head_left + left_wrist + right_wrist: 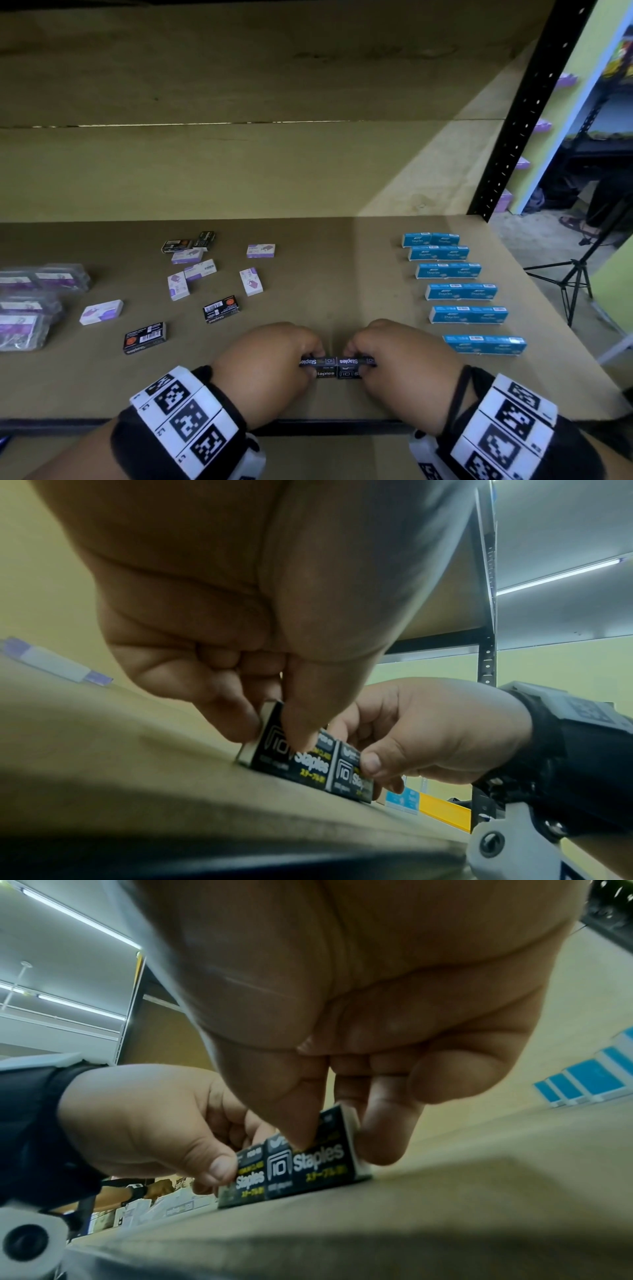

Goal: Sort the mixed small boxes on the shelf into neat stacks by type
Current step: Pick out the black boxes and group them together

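The left hand (270, 356) and right hand (397, 353) each pinch one small black cardboard staples box, left box (317, 366) touching right box (354, 366), on the brown shelf (308, 281).

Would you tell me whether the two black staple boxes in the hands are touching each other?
Touching: in the right wrist view the left black box and right black box meet end to end without a gap.

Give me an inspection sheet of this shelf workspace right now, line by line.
Surface: brown shelf board, front edge dark.
Job's things: blue boxes in a row of pairs at right; black boxes and purple-white boxes lie mixed at centre-left.
Clutter: clear-wrapped packs at far left.
Hands: left hand and right hand each pinch one of two black boxes set end to end on the board.
Cables: nothing seen.
Surroundings: black upright, tripod.
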